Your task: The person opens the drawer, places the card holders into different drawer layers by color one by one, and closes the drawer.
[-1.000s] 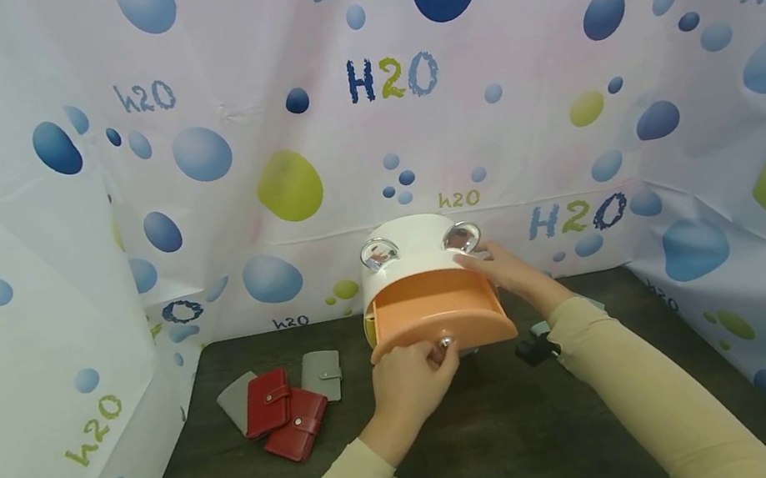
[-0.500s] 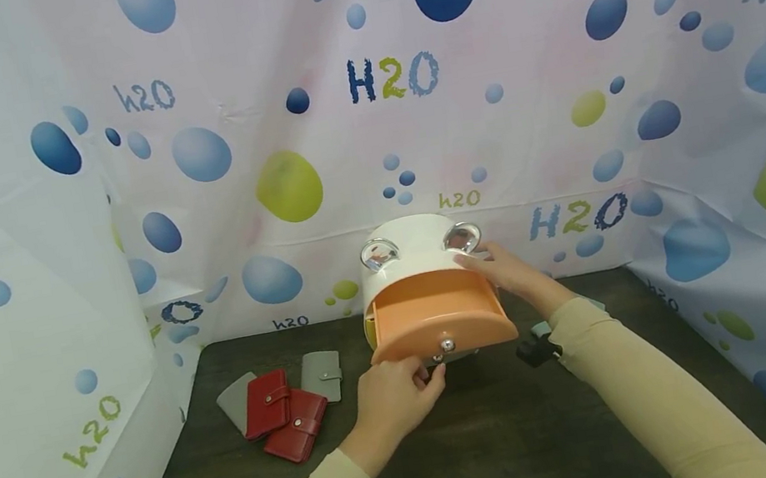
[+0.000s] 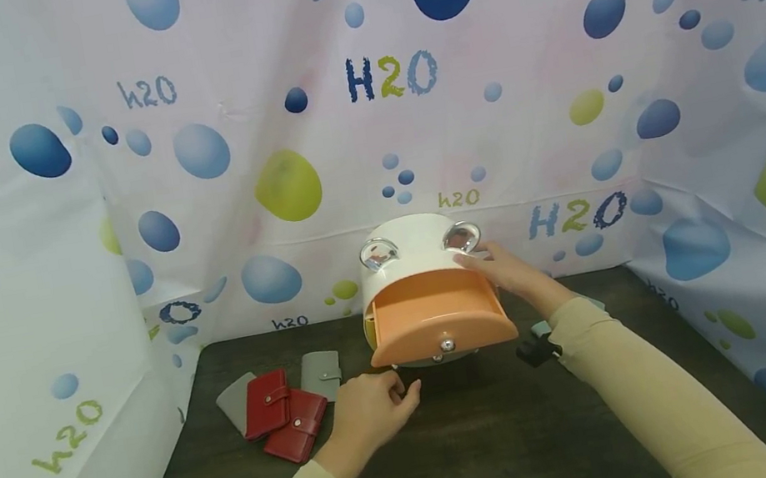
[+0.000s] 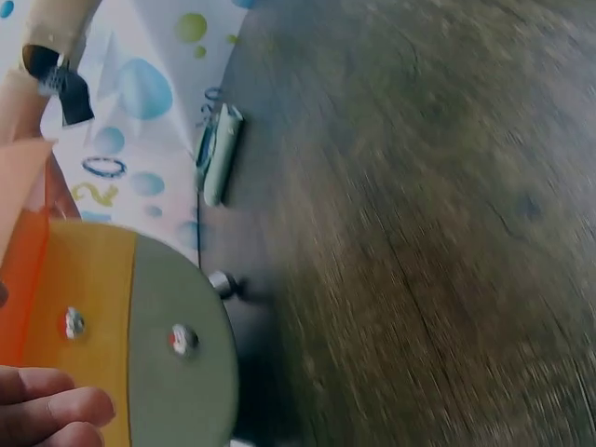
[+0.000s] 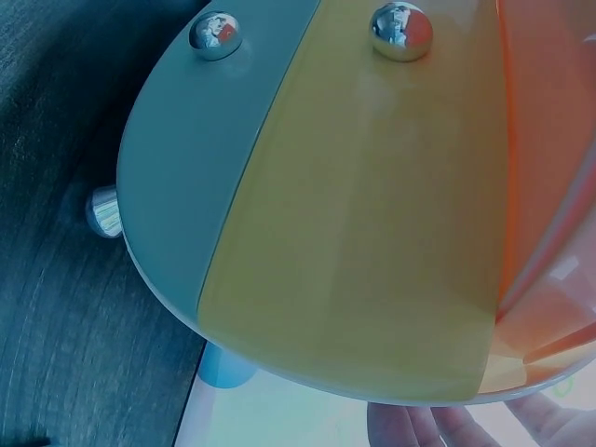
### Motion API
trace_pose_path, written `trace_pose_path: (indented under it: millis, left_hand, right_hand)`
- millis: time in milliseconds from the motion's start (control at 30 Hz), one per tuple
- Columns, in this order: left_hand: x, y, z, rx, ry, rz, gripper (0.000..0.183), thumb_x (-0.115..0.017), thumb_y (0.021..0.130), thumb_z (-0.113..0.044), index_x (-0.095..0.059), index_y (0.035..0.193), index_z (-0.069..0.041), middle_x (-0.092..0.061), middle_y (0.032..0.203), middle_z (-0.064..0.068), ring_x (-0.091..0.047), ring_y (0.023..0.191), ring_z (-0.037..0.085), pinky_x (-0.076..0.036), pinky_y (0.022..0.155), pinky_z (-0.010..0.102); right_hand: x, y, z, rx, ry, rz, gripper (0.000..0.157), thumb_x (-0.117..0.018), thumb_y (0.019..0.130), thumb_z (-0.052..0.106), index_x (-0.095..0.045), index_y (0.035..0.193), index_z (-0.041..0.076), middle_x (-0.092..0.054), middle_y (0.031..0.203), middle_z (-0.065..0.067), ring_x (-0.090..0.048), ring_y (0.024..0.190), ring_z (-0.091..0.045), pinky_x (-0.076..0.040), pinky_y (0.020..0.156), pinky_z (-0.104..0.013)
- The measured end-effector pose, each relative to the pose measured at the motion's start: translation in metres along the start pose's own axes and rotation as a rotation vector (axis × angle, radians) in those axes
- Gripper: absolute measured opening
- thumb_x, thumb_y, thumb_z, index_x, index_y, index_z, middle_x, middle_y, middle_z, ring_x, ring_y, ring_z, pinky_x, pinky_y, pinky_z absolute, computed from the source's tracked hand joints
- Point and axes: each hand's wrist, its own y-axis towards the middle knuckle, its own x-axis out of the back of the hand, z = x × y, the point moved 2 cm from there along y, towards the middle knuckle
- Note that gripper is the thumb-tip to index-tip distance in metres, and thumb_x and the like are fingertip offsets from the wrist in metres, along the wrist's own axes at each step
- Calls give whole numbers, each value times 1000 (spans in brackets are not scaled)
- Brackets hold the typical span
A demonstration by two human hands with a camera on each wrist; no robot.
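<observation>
A white rounded drawer organizer (image 3: 414, 240) with two shiny ring-shaped eyes stands at the back of the table. Its orange top drawer (image 3: 437, 333) is pulled out, and no item shows inside. Below sit a yellow drawer (image 5: 372, 233) and a grey-green drawer (image 4: 182, 391), both closed, with silver knobs. My right hand (image 3: 510, 272) rests on the organizer's right side, its fingers (image 5: 396, 426) against the outer wall. My left hand (image 3: 368, 412) hovers front-left of the drawer, fingers loosely bent, holding nothing.
Two red card holders (image 3: 266, 405) and two grey ones (image 3: 322, 374) lie on the dark wooden table (image 3: 509, 446), left of the organizer. A pale green item (image 4: 221, 156) lies to its right, partly hidden by the right sleeve. A patterned cloth (image 3: 514, 65) hangs behind.
My left hand has let go of the orange drawer's knob and moved down and left. The drawer stays out, and my right hand has not moved.
</observation>
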Motion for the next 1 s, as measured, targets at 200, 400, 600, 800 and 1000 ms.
trace_pose_path:
  millis: [200,400,600,800,1000]
  left_hand:
    - [3,-5,18,41,35,57,36,-65,89,-50,-64,62,-26,-48,53,-19,-45,47,1,-34,42,21]
    - [6,-9,37,85,78,104,36,-64,89,-50,-61,62,-27,-46,52,-19,-42,47,2,-33,42,23]
    - [7,-13,57,124,99,116,36,-64,90,-51,-60,63,-27,-45,53,-17,-41,47,4,-34,41,24]
    - [9,-15,73,162,107,121,37,-66,90,-49,-59,63,-26,-46,53,-15,-41,46,6,-34,40,26]
    - [14,-16,87,193,103,119,35,-66,91,-47,-58,65,-25,-45,51,-14,-40,44,8,-32,38,27]
  right_hand:
    - [0,-1,-1,-11,3,-1,93,-53,97,59,-15,156,-2,-35,150,-33,-44,132,-48,-41,105,-57]
    - [-1,0,-4,-23,-10,-7,93,-52,97,60,-15,156,-2,-34,151,-33,-42,134,-47,-40,107,-57]
    - [-1,1,-5,-4,1,-4,92,-52,98,58,-15,156,-2,-34,150,-33,-42,134,-47,-37,109,-58]
    - [0,1,-2,4,-2,-1,87,-52,99,56,-17,156,-1,-37,149,-32,-44,133,-47,-39,108,-58]
    - [1,3,-2,0,-10,-5,88,-52,99,56,-18,156,-2,-39,148,-33,-45,132,-47,-39,107,-58]
